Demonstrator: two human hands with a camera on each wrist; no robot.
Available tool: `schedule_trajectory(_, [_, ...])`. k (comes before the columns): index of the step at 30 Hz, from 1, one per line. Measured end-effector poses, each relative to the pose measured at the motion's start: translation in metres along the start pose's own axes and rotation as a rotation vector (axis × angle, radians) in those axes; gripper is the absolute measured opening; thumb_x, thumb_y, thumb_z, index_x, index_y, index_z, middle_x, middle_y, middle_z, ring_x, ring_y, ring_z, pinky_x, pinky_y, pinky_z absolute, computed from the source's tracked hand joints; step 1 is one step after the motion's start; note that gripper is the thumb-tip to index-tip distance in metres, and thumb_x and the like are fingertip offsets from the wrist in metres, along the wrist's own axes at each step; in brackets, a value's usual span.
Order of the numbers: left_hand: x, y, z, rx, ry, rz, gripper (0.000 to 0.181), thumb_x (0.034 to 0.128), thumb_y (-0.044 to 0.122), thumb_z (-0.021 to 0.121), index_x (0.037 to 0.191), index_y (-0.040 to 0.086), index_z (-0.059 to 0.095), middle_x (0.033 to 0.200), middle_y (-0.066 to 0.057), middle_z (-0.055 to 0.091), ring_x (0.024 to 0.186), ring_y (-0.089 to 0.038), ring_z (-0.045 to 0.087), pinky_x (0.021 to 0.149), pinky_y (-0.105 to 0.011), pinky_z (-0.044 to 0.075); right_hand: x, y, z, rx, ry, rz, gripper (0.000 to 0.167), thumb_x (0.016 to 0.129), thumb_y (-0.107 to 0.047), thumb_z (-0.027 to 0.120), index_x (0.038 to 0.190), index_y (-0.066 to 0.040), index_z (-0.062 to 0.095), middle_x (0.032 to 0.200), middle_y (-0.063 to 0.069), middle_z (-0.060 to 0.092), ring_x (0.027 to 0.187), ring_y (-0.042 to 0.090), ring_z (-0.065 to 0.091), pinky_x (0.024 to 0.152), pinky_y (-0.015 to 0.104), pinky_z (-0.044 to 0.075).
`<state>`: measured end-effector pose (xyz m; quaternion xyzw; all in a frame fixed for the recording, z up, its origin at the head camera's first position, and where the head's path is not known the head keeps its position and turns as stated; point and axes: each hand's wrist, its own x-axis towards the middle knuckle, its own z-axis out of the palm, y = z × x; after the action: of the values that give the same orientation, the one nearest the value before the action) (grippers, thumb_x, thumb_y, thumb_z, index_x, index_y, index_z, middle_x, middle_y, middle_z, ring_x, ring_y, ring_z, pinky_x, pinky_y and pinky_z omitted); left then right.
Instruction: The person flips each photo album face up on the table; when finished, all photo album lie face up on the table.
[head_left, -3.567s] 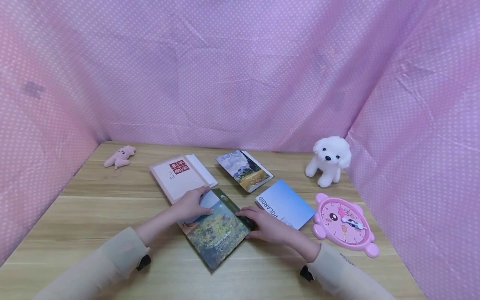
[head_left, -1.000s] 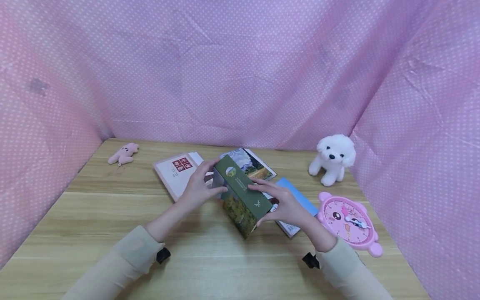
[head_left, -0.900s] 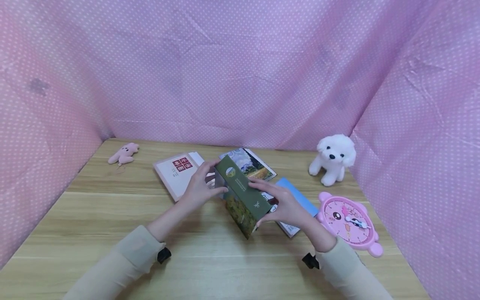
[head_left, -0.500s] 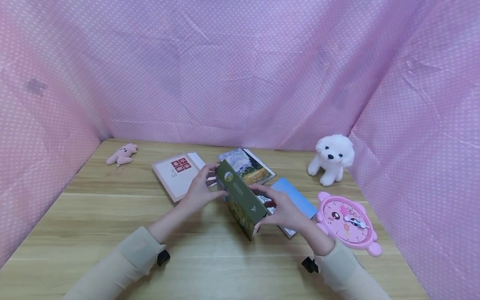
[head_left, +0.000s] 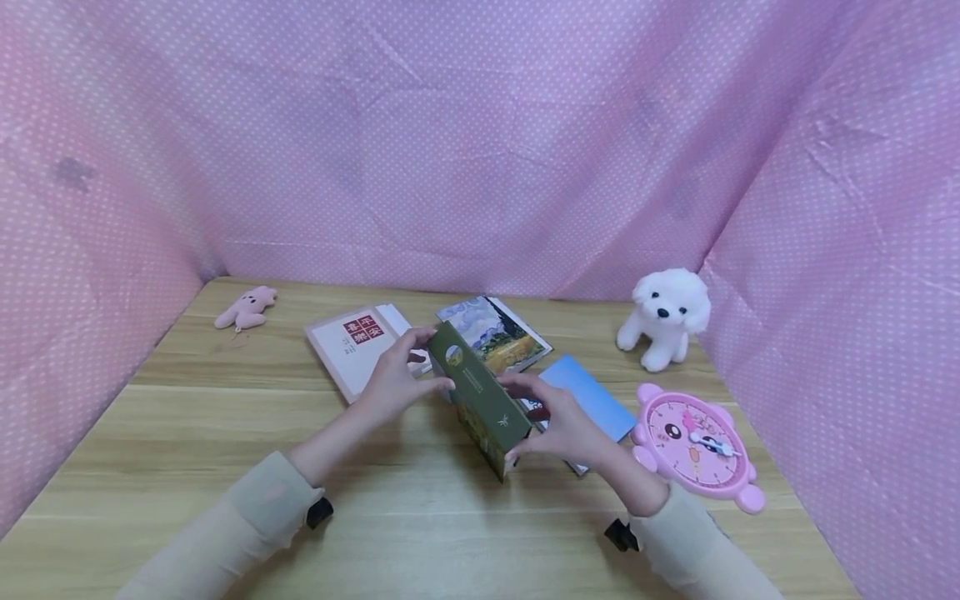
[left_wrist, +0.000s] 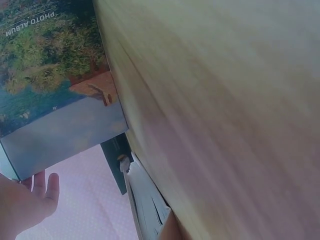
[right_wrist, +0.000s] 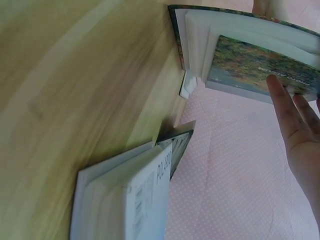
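A photo album stands on edge in the middle of the table, its dark green spine facing up and its painted cover turned toward the left. My left hand grips the far end of the spine between thumb and fingers. At the near end, my right hand holds it the same way, thumb at the corner. The left wrist view shows the cover's painted landscape with "PHOTO ALBUM" upside down. Page edges and the other cover appear in the right wrist view, with my right fingertips against that cover.
A pale album with red characters lies left, a painted-cover album behind, and a blue Polaroid album right. Farther right are a pink clock and white plush dog. A pink plush toy lies far left.
The photo album lay flat earlier, overlapping the pale album; both hands have since raised it onto its edge. During the last second it has tipped a little more upright, with both hands still holding it.
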<state>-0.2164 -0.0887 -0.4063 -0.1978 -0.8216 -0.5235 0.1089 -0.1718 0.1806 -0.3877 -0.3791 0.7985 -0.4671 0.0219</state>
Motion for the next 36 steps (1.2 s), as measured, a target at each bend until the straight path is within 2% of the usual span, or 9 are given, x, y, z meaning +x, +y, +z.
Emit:
schedule_trajectory(4, [-0.002, 0.000, -0.003, 0.014, 0.004, 0.006, 0.077, 0.0625, 0.015, 0.087, 0.127, 0.001, 0.048, 0.115, -0.011, 0.061, 0.106, -0.023, 0.056, 0.088, -0.038, 0.051, -0.002, -0.003, 0.004, -0.019, -0.003, -0.028, 0.087, 0.062, -0.012, 0.088, 0.136, -0.006, 0.043, 0.133, 0.016, 0.053, 0.114, 0.030, 0.058, 0.073, 0.029, 0.058])
schedule_trajectory(9, [-0.005, 0.000, -0.006, 0.026, -0.007, -0.004, 0.077, 0.0619, 0.020, 0.088, 0.126, 0.004, 0.048, 0.113, -0.007, 0.061, 0.106, -0.021, 0.056, 0.090, -0.039, 0.050, -0.006, -0.007, 0.011, 0.013, -0.021, -0.017, 0.087, 0.063, -0.007, 0.087, 0.136, -0.006, 0.038, 0.134, 0.017, 0.051, 0.115, 0.032, 0.056, 0.069, 0.029, 0.058])
schedule_trajectory(15, [-0.008, 0.000, -0.011, 0.035, -0.009, -0.024, 0.079, 0.0605, 0.024, 0.089, 0.127, 0.007, 0.049, 0.114, -0.005, 0.061, 0.106, -0.019, 0.055, 0.091, -0.042, 0.049, -0.007, -0.010, 0.023, 0.016, -0.046, 0.039, 0.093, 0.069, -0.018, 0.085, 0.143, -0.018, 0.029, 0.143, 0.008, 0.042, 0.124, 0.030, 0.048, 0.073, 0.029, 0.057])
schedule_trajectory(22, [-0.010, 0.002, -0.018, 0.076, -0.023, -0.040, 0.079, 0.0588, 0.030, 0.089, 0.126, 0.013, 0.051, 0.111, -0.004, 0.061, 0.096, -0.026, 0.059, 0.080, -0.044, 0.052, -0.007, -0.012, 0.029, -0.042, -0.019, 0.014, 0.090, 0.071, -0.020, 0.083, 0.144, -0.021, 0.030, 0.143, 0.003, 0.042, 0.124, 0.029, 0.049, 0.070, 0.028, 0.057])
schedule_trajectory(27, [-0.007, 0.005, -0.023, 0.047, -0.085, -0.077, 0.081, 0.0623, 0.029, 0.088, 0.132, 0.016, 0.047, 0.111, -0.007, 0.059, 0.087, -0.025, 0.064, 0.071, -0.037, 0.055, -0.007, -0.011, 0.030, -0.061, -0.003, 0.007, 0.089, 0.071, -0.020, 0.083, 0.143, -0.023, 0.032, 0.141, 0.003, 0.045, 0.120, 0.029, 0.052, 0.071, 0.025, 0.057])
schedule_trajectory(31, [-0.003, 0.008, -0.028, 0.003, -0.118, -0.060, 0.079, 0.0673, 0.025, 0.086, 0.135, 0.021, 0.046, 0.116, -0.008, 0.057, 0.079, -0.020, 0.064, 0.063, -0.030, 0.055, -0.008, -0.010, 0.032, -0.073, -0.003, 0.001, 0.087, 0.071, -0.022, 0.083, 0.142, -0.024, 0.033, 0.138, 0.004, 0.048, 0.119, 0.027, 0.053, 0.072, 0.024, 0.057])
schedule_trajectory(36, [0.002, 0.011, -0.032, 0.030, -0.142, -0.013, 0.072, 0.0708, 0.026, 0.083, 0.133, 0.026, 0.047, 0.119, -0.011, 0.057, 0.075, -0.014, 0.063, 0.060, -0.027, 0.054, -0.007, -0.008, 0.032, -0.040, -0.015, 0.002, 0.086, 0.071, -0.022, 0.084, 0.142, -0.021, 0.034, 0.138, 0.004, 0.048, 0.120, 0.027, 0.053, 0.074, 0.025, 0.057])
